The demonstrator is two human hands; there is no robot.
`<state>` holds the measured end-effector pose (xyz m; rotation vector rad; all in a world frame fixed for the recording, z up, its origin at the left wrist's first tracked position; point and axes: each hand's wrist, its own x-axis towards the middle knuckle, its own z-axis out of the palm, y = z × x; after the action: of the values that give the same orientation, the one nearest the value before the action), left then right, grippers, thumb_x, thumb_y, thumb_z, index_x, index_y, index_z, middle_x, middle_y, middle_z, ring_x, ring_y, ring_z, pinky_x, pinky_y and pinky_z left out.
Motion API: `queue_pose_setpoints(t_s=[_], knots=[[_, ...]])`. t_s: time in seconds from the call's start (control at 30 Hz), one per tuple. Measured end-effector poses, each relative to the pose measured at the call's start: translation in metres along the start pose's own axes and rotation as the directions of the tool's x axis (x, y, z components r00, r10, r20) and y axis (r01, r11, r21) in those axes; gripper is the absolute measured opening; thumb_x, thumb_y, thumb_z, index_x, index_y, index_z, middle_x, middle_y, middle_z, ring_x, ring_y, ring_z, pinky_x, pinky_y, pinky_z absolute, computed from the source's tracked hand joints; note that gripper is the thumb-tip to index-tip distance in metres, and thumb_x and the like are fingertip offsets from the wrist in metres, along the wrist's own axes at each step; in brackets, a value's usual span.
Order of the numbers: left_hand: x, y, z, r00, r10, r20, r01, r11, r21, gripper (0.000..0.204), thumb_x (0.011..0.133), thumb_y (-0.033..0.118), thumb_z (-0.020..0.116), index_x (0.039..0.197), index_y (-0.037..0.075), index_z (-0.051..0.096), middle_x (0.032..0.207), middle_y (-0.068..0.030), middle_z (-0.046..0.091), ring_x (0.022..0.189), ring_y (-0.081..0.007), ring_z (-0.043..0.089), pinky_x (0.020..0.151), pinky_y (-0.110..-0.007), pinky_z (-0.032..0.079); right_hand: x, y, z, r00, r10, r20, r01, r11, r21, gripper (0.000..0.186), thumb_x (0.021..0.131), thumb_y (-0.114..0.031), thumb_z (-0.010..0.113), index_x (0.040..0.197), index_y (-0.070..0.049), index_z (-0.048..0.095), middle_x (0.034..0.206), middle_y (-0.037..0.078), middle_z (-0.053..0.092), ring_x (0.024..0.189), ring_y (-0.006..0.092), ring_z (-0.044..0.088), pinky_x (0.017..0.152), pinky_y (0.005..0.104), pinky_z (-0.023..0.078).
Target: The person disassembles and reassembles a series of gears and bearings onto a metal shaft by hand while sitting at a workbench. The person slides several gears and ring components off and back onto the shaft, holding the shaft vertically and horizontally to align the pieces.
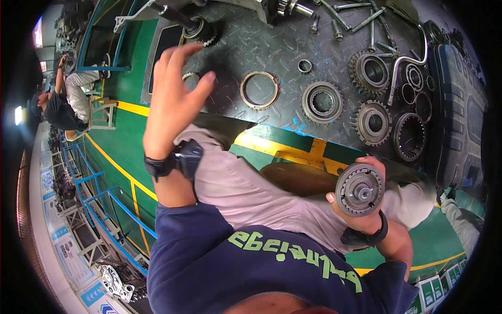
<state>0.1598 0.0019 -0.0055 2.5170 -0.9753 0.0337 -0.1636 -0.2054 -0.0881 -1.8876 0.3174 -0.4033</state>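
My right hand (pixel 364 223) holds a round metal gear assembly (pixel 360 190) above my lap, its toothed rim and central shaft end facing up. My left hand (pixel 173 99) is raised at the workbench's near left edge, fingers apart and holding nothing. Partly hidden behind it lies a small ring (pixel 191 78). Just beyond its fingertips a gear with a shaft (pixel 198 30) rests on the bench. To the right of this hand, a brass-coloured ring (pixel 260 90) lies flat, followed by a small collar (pixel 305 66) and a gear with a splined bore (pixel 322 102).
On the dark tread-plate bench (pixel 235 57), more gears (pixel 369 73), a toothed ring (pixel 409 137), several bolts (pixel 372 31) and a bent metal rod (pixel 400 65) lie toward the right. A grey plastic case (pixel 457 115) borders them. Another person (pixel 65 104) sits far left.
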Motion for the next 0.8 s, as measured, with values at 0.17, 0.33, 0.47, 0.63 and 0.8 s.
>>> queue_pose_setpoints(t_s=[0.17,0.33,0.47,0.63,0.8], knots=[[-0.018,-0.028,0.0,0.976,-0.061,0.208,0.051,0.997,0.053,0.059,0.079,0.013,0.079,0.135,0.008,0.06,0.136,-0.0166,0.057,0.129,-0.0373,0.051,0.11,-0.043,0.042,0.005,-0.01,-0.005,0.997,0.062,0.054,-0.065,0.996,0.058,0.089,0.067,-0.004,0.093,0.139,-0.003,0.041,0.115,0.006,0.059,0.1,0.0131,0.062,0.09,0.029,0.051],[-0.024,-0.029,0.004,0.995,-0.072,0.071,0.076,0.996,-0.051,0.05,0.08,0.003,0.078,0.129,0.006,0.066,0.123,-0.0116,0.067,0.11,-0.0244,0.067,0.089,-0.036,0.054,0.011,-0.001,0.007,0.993,0.083,0.087,-0.101,0.966,0.236,0.088,0.07,0.002,0.09,0.141,-0.004,0.039,0.123,0.008,0.059,0.112,0.0159,0.061,0.098,0.0315,0.05],[-0.038,0.038,0.026,0.982,0.18,0.064,-0.102,0.775,-0.624,0.061,0.077,0.015,0.086,0.131,-0.002,0.064,0.131,-0.01,0.067,0.113,-0.0226,0.067,0.094,-0.035,0.053,0.01,0.008,0.02,0.988,0.123,0.096,-0.152,0.895,0.42,0.088,0.073,-0.001,0.09,0.143,-0.005,0.037,0.127,0.009,0.057,0.115,0.0154,0.06,0.101,0.0316,0.048],[-0.048,0.114,0.053,0.77,0.62,0.152,-0.372,0.63,-0.681,0.083,0.066,0.016,0.095,0.137,-0.003,0.057,0.126,-0.0166,0.07,0.113,-0.0298,0.067,0.099,-0.038,0.051,0.006,0.005,0.031,0.979,0.176,0.103,-0.203,0.787,0.583,0.095,0.07,-0.005,0.095,0.143,-0.006,0.035,0.131,0.008,0.056,0.123,0.0153,0.059,0.104,0.0328,0.05],[-0.054,0.127,0.07,0.761,0.626,0.171,-0.348,0.617,-0.706,0.083,0.065,0.013,0.095,0.137,-0.004,0.057,0.124,-0.0162,0.071,0.112,-0.0305,0.067,0.096,-0.04,0.052,0.003,0.011,0.03,0.976,0.155,0.155,-0.218,0.764,0.607,0.096,0.07,-0.005,0.094,0.144,-0.007,0.034,0.138,0.011,0.055,0.126,0.0168,0.058,0.106,0.0348,0.05]])
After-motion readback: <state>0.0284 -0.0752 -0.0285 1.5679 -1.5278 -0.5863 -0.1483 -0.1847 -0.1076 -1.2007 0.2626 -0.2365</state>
